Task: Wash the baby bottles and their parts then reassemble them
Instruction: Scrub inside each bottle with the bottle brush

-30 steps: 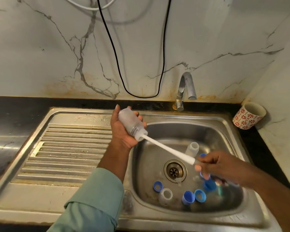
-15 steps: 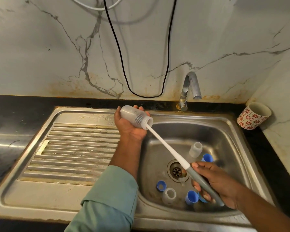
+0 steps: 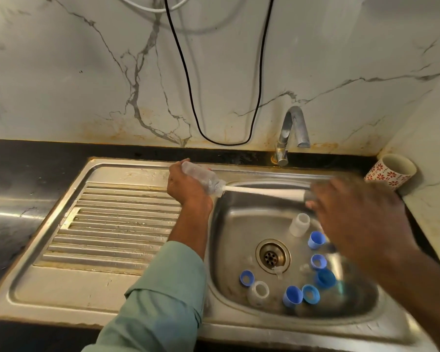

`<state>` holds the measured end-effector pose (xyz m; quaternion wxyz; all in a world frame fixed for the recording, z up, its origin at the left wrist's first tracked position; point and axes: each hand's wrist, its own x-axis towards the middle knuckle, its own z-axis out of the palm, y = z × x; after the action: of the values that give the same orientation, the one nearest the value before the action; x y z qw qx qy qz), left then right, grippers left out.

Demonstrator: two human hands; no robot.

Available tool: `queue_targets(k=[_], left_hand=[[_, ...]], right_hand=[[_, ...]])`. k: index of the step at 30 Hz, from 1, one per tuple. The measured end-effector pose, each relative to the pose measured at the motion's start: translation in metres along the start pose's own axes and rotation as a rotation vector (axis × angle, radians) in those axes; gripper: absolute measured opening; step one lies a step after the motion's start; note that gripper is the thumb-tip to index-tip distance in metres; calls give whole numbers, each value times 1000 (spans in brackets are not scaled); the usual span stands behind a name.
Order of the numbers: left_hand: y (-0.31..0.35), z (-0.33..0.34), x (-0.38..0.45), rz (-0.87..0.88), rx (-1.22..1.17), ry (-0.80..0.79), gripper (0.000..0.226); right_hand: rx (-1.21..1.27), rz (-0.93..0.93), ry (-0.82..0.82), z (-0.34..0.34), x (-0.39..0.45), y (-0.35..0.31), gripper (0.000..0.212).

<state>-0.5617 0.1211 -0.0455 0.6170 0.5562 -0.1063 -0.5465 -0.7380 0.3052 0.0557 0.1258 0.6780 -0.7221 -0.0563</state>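
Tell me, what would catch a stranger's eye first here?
The left hand holds a clear baby bottle over the sink's edge, while the blurred right hand works a white brush at its mouth. Blue caps lie scattered around the drain below.

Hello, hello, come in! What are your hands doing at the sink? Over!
Left hand grips bottle. Right hand, blurred, holds brush, tip at bottle mouth. Caps wait in sink. Nothing in the way.
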Motion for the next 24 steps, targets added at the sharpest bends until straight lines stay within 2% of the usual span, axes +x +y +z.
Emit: queue_targets(k=[1,3,5,7,9,11,13,15,16,18,19,21,22,24], left_hand=[[1,-2,1,-10,102,-51,14],[4,-8,3,-126,111,-145,17],[5,-14,9,-245,59,-261,23],[6,-17,15,-331,42,-378,34],[4,-18,14,-404,-25,-434,34],[7,-17,8,-458,-141,-417,29],[13,-13,5,-495,-275,-307,27],[18,-9,6,-441,-346,-157,30],[20,-8,6,-374,-359,-112,38],[24,-7,1,-211,-238,-36,70],[27,-5,0,-152,-196,45,73],[32,-3,5,-111,-197,215,47],[35,-2,9,-81,-210,264,38],[39,-3,17,35,-120,289,28]], right_hand=[[-103,-26,159,2,8,11,21],[-246,-118,426,8,24,36,24],[-272,-306,462,20,39,61,24],[-126,-425,377,25,52,79,29],[141,-365,200,39,56,87,40],[429,-219,44,61,53,81,41],[751,-65,-150,83,43,63,34],[1078,152,-342,107,29,29,33],[1224,252,-476,112,18,8,30],[1484,385,-687,111,0,-33,35],[1589,425,-747,105,-6,-48,39],[1611,461,-775,87,-7,-59,40],[1541,437,-737,77,-4,-58,36],[1211,237,-561,54,4,-50,29]])
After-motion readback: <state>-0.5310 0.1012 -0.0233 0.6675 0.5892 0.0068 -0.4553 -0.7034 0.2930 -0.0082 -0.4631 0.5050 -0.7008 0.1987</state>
